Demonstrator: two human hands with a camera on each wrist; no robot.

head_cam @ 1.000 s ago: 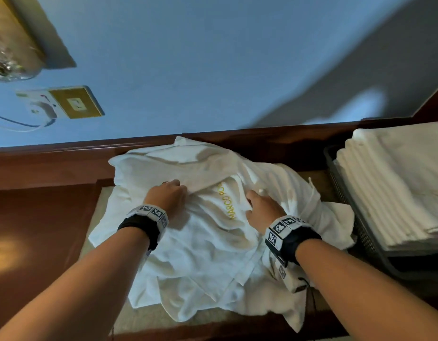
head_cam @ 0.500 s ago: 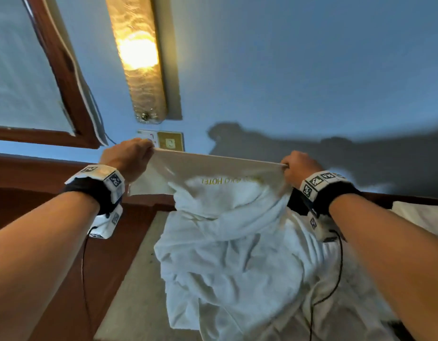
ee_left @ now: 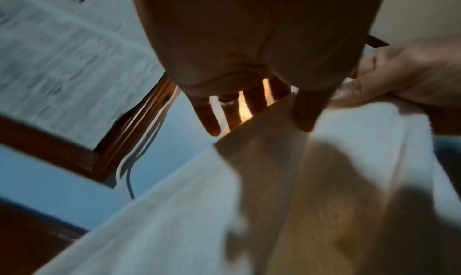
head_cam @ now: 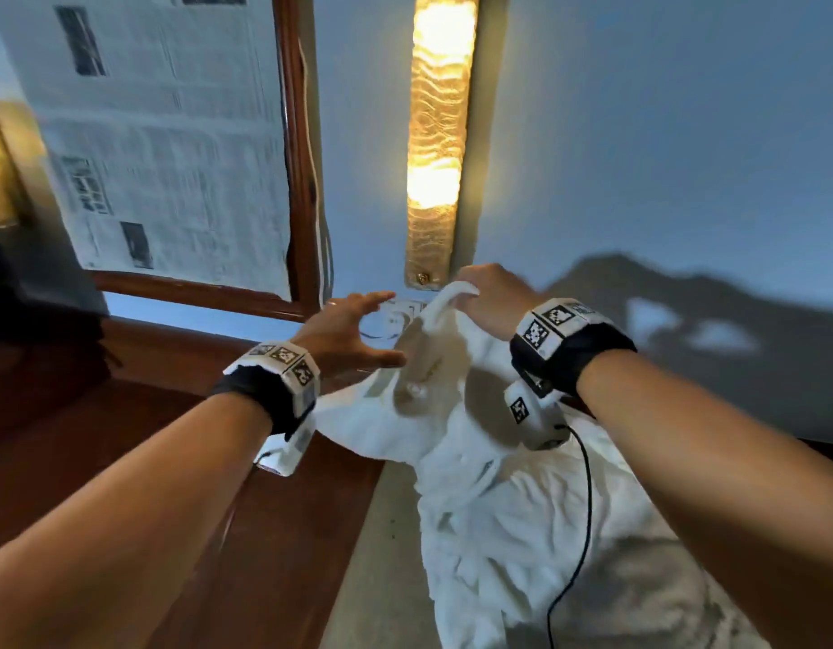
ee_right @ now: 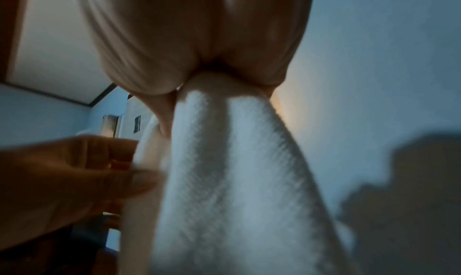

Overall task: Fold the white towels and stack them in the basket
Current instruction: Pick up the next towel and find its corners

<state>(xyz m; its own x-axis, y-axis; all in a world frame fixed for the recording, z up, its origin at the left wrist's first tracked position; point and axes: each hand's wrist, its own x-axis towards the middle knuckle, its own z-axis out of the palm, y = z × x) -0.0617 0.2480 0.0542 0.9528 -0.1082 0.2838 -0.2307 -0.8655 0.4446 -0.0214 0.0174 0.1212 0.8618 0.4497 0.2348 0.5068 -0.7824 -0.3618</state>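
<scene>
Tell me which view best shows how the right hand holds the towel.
The right wrist view: the right hand visibly bunches the towel in its curled fingers, up close. The head view shows the same grip from behind the knuckles, with cloth hanging below. The left wrist view catches only that hand's fingers at the frame edge, blurred.

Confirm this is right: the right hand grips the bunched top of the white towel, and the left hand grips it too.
Not quite. The right hand does grip the bunched top of the white towel, but the left hand is open, fingers spread beside the cloth, gripping nothing. The head view shows it.
</scene>
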